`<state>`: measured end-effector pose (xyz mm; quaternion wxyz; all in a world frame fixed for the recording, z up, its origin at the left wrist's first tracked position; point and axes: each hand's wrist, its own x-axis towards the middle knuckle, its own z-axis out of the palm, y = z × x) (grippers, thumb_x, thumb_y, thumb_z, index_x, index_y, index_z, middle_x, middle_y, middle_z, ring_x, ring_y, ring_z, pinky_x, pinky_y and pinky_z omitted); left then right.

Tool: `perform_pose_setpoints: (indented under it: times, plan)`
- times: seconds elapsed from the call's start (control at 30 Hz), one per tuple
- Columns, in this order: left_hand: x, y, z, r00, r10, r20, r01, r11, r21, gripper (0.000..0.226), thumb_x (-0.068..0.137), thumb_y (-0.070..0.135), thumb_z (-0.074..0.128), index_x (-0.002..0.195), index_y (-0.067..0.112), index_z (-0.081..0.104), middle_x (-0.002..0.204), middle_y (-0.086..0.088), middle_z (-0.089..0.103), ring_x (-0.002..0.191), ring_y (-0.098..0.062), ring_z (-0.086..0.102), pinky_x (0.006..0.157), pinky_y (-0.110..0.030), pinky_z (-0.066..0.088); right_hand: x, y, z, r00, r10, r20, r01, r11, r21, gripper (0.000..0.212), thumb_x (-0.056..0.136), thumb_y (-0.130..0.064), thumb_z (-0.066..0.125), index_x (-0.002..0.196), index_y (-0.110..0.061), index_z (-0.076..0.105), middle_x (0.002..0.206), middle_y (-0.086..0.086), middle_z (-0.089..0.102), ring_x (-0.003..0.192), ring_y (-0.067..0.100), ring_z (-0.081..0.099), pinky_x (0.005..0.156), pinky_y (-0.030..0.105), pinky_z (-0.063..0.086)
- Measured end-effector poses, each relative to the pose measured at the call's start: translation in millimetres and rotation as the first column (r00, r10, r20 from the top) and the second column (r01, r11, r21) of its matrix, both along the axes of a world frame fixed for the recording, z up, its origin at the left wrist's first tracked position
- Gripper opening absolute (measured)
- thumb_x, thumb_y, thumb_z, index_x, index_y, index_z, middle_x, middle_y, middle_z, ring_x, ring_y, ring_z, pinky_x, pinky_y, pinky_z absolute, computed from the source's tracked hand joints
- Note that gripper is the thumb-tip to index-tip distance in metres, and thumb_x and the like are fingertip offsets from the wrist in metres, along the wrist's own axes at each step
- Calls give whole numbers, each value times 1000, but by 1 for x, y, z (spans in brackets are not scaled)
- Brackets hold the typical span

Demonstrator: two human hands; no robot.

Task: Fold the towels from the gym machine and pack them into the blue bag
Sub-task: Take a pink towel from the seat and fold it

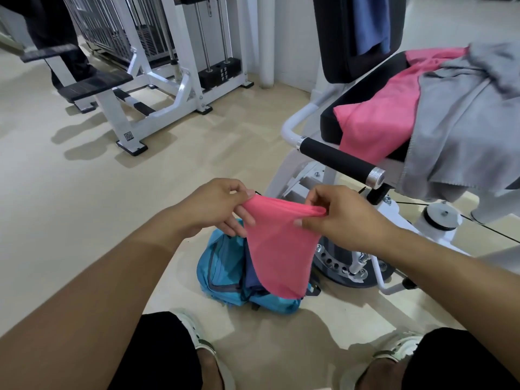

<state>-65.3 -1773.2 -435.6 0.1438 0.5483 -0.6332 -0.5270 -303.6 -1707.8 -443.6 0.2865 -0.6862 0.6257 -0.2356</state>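
I held a pink towel (277,249) by its top edge, my left hand (213,206) and right hand (337,213) each pinched on a corner; it hung above the open blue bag (222,271) on the floor.

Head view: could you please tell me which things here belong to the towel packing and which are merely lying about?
Part of the job:
- pink towel, held by left hand and right hand
- blue bag on the floor
- second pink towel, grey towel, blue towel on the gym machine

Just there:
- white weight machine
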Motion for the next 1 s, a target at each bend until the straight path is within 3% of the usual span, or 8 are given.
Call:
perform_pose_setpoints:
  times: [0.1,0.23,0.47,0.63,0.7,0.77,0.87,1.0]
  plan:
    - [-3,2,-2,1000,19,10,-19,998,57,30,103,36,55,98,7,60,86,-16,78,77,-33,77,80,-47,63,7,5,0,993,104,-52,-99,991,91,22,81,-25,79,81,-21,58,62,-13,59,53,-1,51,54,20,40]
    - [-11,8,-6,994,59,88,-63,997,42,45,91,48,69,93,4,62,82,-20,76,69,-31,77,67,-40,65,14,10,0,988,139,-63,-133,986,97,21,79,-24,81,82,-25,60,71,-11,65,62,2,58,62,28,50]
    - [-17,8,-11,989,41,140,-38,999,-29,8,85,2,64,87,9,59,71,-11,67,51,-19,67,53,-29,58,43,32,-13,910,404,-97,-385,908,166,21,84,-20,71,97,-32,60,70,-20,62,66,-3,59,66,17,48]
    - [-15,10,-10,958,-130,255,173,972,-156,18,79,4,63,92,15,59,72,-8,68,44,-2,45,46,-15,35,44,36,-14,770,615,-169,-530,764,368,42,89,-33,71,130,-29,63,127,-13,67,110,9,62,94,23,49]
    - [-14,12,-7,931,-199,306,264,946,-190,24,78,1,63,97,15,59,82,-8,74,43,2,47,43,-11,32,35,31,-14,738,592,-325,-474,797,376,43,89,-42,69,130,-32,63,125,-12,67,114,16,62,96,33,51]
    - [-13,15,-4,915,-247,320,323,923,-211,28,77,-2,62,98,16,59,84,-2,76,46,5,50,44,-10,34,24,21,-15,792,453,-410,-349,886,306,38,87,-43,70,124,-35,64,120,-13,68,110,15,62,93,37,53]
    - [-13,18,0,898,-282,337,374,893,-251,33,76,-3,61,95,24,57,82,6,76,54,3,56,52,-13,40,13,5,-22,921,245,-302,-188,961,205,53,79,-44,77,128,-38,58,124,-13,66,114,13,61,94,38,53]
    - [-20,22,6,914,-285,288,370,876,-309,37,75,-3,59,93,30,56,78,12,76,66,-4,64,61,-15,46,15,-2,-32,941,276,-196,-229,945,232,76,73,-55,82,140,-32,52,137,-13,59,125,11,55,105,31,46]
